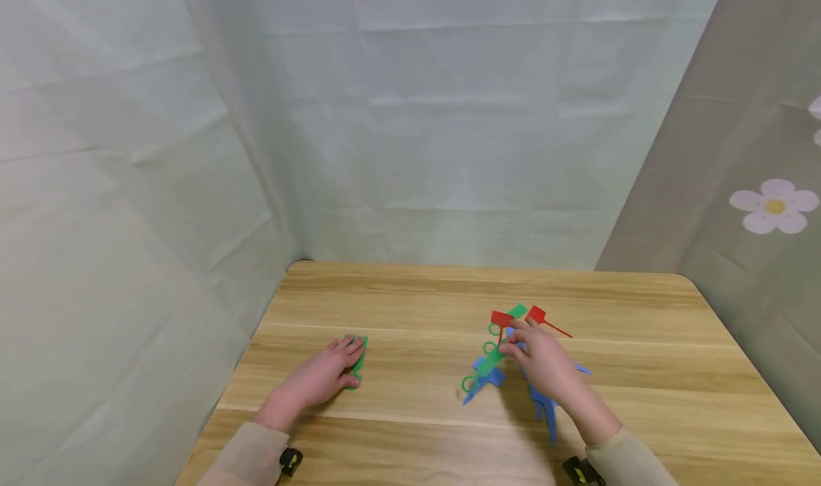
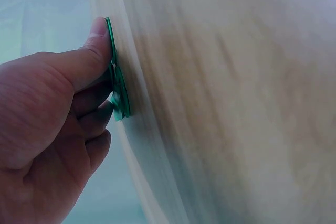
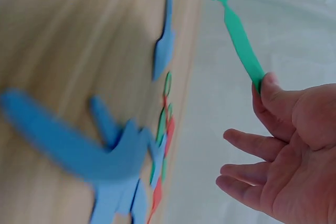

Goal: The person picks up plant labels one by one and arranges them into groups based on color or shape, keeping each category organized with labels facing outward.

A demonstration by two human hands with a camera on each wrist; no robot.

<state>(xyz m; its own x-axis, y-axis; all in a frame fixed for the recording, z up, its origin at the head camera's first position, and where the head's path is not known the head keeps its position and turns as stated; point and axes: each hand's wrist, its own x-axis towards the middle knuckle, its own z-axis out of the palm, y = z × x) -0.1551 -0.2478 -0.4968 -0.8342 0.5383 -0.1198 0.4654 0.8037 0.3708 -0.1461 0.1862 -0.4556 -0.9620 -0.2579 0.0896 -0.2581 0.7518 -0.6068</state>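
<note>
On the left part of the table, my left hand (image 1: 323, 373) rests over a small stack of green plastic tags (image 2: 122, 90). Its thumb and fingertips touch the stack from above, covering part of it. My right hand (image 1: 545, 361) pinches the flat end of a green ring-ended tag (image 3: 244, 48) between thumb and forefinger, raised off the table. The other fingers of that hand are spread away from it. Below lie several blue T-shaped plant labels (image 3: 121, 156), partly hidden by the hand. Two red labels (image 1: 536, 315) and further green ring tags (image 1: 517, 311) lie just beyond.
The wooden table (image 1: 410, 400) has rounded far corners. Pale cloth (image 1: 449, 151) hangs behind it and along the left. At the right hangs a greyish cloth with white flowers (image 1: 775, 207). A lone blue label (image 3: 164, 51) lies beside the pile.
</note>
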